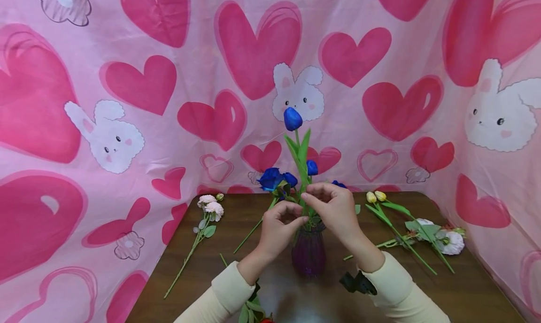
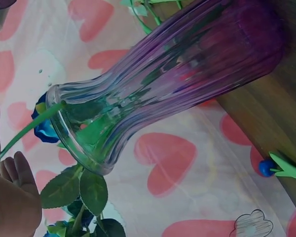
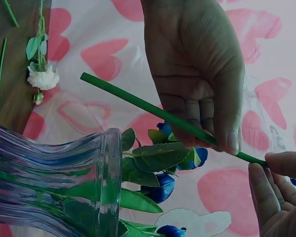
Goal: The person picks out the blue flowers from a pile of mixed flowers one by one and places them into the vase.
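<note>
A tall blue tulip [image 1: 292, 119] with green leaves stands upright above the purple glass vase [image 1: 308, 257]. My left hand [image 1: 276, 226] pinches its green stem [image 3: 143, 104] low down. Higher on that stem, the thumb and fingers of my right hand [image 1: 336, 210] pinch it as well. The stem's cut end hangs near the vase mouth [image 2: 64, 133], apart from the rim in the right wrist view. Blue flowers [image 3: 160, 187] and dark green leaves [image 2: 61, 187] rise from the vase behind the hands. In the head view my hands partly hide the vase mouth.
Pale pink flowers [image 1: 211, 209] lie at the left of the brown table [image 1: 190, 285]. On the right lie yellow tulips [image 1: 376, 196] and white flowers [image 1: 452, 243]. A red flower [image 1: 267, 320] shows at the front edge. A pink heart-print cloth [image 1: 253, 46] hangs behind.
</note>
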`<state>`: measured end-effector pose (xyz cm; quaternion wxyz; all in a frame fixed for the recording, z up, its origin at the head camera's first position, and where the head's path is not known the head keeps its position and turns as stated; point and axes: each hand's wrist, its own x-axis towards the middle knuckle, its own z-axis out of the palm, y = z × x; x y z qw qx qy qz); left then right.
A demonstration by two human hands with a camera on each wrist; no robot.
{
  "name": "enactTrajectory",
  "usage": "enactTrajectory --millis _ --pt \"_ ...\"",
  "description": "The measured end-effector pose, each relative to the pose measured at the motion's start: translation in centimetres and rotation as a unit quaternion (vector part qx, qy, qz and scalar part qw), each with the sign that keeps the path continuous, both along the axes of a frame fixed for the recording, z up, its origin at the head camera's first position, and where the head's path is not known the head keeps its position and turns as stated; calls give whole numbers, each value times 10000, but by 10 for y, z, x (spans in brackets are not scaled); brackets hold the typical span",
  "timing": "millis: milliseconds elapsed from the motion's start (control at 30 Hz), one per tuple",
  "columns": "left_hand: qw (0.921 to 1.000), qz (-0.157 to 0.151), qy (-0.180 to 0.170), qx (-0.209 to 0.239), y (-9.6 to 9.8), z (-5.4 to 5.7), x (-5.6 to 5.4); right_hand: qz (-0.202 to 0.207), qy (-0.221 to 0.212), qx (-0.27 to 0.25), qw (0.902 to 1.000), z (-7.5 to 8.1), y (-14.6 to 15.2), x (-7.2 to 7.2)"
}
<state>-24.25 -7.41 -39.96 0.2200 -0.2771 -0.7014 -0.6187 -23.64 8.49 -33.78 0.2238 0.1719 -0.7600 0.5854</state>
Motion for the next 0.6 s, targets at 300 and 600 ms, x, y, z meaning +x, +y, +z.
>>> enactTrajectory --millis 300,600 --pt "9998 91 -180 -16 -14 16 19 -200 492 119 9985 7 4 -3" --pt "9956 534 -82 -770 -39 -32 -5 -8 696 58 9976 23 14 -7"
